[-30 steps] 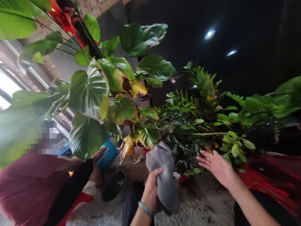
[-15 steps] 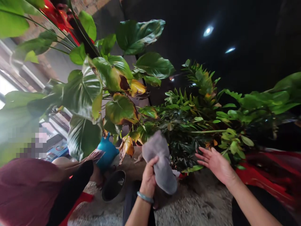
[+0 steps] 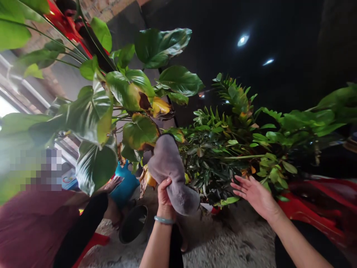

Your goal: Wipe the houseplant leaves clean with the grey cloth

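Note:
My left hand (image 3: 164, 198) is closed round a grey cloth (image 3: 170, 171), lifted up against the yellowing lower leaves of a large-leaved plant (image 3: 122, 100). My right hand (image 3: 252, 193) is open, fingers spread and palm up, just under the narrow green leaves of a bushy plant (image 3: 223, 149). A green bangle sits on my left wrist.
Another person in a maroon top and black sleeve (image 3: 80, 227) sits at the left. A dark round pot (image 3: 134, 223) and a blue object (image 3: 126, 184) lie on the gritty floor (image 3: 223, 245). Red surfaces (image 3: 315, 212) show at the right. More big leaves hang at top left.
My left hand has raised the grey cloth up and leftwards to the yellowed leaves. My right hand has stayed open near the bushy plant, shifting only slightly.

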`<state>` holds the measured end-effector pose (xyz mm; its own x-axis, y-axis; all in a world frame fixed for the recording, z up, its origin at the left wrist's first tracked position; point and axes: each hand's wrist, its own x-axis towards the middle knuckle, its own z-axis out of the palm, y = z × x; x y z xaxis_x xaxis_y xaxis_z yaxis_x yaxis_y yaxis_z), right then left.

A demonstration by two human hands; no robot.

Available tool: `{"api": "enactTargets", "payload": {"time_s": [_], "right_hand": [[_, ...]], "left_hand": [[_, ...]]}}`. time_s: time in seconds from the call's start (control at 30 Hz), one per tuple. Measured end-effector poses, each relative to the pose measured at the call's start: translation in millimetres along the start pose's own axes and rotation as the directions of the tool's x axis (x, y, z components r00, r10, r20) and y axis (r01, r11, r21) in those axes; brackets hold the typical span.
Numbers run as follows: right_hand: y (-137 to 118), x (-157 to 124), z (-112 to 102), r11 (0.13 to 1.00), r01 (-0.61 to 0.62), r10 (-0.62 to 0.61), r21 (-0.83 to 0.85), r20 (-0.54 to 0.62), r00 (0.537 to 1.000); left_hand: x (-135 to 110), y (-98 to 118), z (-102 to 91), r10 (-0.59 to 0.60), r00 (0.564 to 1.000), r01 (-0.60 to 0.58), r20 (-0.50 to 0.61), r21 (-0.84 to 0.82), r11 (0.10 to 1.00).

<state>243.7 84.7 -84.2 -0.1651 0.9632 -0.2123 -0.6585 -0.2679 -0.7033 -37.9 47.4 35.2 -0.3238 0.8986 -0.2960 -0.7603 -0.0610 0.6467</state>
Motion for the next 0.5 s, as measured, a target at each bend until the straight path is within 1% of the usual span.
{"api": "enactTargets", "payload": {"time_s": [0.03, 0.07, 0.13, 0.17, 0.23, 0.3, 0.33, 0.37, 0.4, 0.47, 0.5], "right_hand": [[0, 0, 0, 1.0, -0.003, 0.003, 0.001, 0.005, 1.0], [0, 0, -1, 1.0, -0.007, 0.007, 0.0, 0.008, 1.0], [-1, 0, -3, 1.0, -0.016, 0.016, -0.004, 0.01, 1.0], [-2, 0, -3, 1.0, -0.017, 0.018, -0.008, 0.011, 1.0], [-3, -1, -4, 1.0, -0.014, 0.015, -0.015, 0.007, 1.0], [-4, -2, -3, 1.0, -0.013, 0.013, -0.016, -0.005, 1.0], [-4, -2, -2, 1.0, -0.015, 0.015, -0.014, -0.013, 1.0], [-3, -3, -1, 1.0, -0.017, 0.017, -0.011, -0.02, 1.0], [-3, -3, 0, 1.0, -0.017, 0.017, -0.007, -0.023, 1.0], [-1, -2, 1, 1.0, -0.008, 0.008, 0.007, -0.017, 1.0], [-1, -2, 2, 1.0, 0.0, 0.0, 0.013, -0.01, 1.0]], "left_hand": [[1, -8, -1.6, -0.063, 0.996, 0.066, -0.06, 0.046, 0.997], [-1, -19, -7.1, -0.148, 0.982, 0.159, -0.115, 0.099, 0.982], [-12, -44, -26.6, -0.318, 0.929, 0.352, -0.192, 0.184, 0.918], [-19, -55, -38.5, -0.392, 0.896, 0.432, -0.209, 0.211, 0.877], [-36, -72, -60.0, -0.49, 0.849, 0.526, -0.197, 0.228, 0.82], [-47, -75, -71.0, -0.543, 0.825, 0.565, -0.154, 0.213, 0.798], [-49, -70, -70.9, -0.546, 0.828, 0.561, -0.131, 0.197, 0.804], [-48, -63, -67.1, -0.525, 0.844, 0.536, -0.107, 0.176, 0.826], [-44, -53, -60.0, -0.475, 0.876, 0.481, -0.08, 0.15, 0.864], [-31, -32, -39.3, -0.312, 0.95, 0.314, -0.029, 0.091, 0.945], [-23, -23, -28.0, -0.229, 0.973, 0.229, 0.004, 0.064, 0.971]]}}
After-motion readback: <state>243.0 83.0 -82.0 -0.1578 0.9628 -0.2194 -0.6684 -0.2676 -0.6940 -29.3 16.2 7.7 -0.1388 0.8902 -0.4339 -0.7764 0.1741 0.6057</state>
